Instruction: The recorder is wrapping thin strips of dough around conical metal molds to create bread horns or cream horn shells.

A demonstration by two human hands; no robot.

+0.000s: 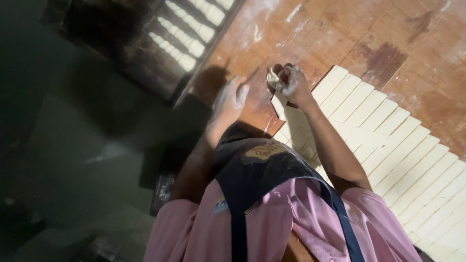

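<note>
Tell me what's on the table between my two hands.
Head view: only bare floured wooden table lies between left hand and right hand, which holds a dough piece.

Two bare arms are extended forward from the body, both hands dusted white.

The left hand point(232, 98) is held slightly lower and to the left, its fingers loosely spread and blurred, so whether anything is gripped cannot be told. The left forearm is seen in shadow, running up from the pink sleeve with the elbow bent outward. The right hand point(292, 82) is raised a little further ahead, its fingers curled inward into a closed grip, knuckles turned upward. The right forearm is stretched nearly straight from the pink sleeve at the shoulder, lit more brightly than the left. The two hands are held near each other, not touching.
</note>
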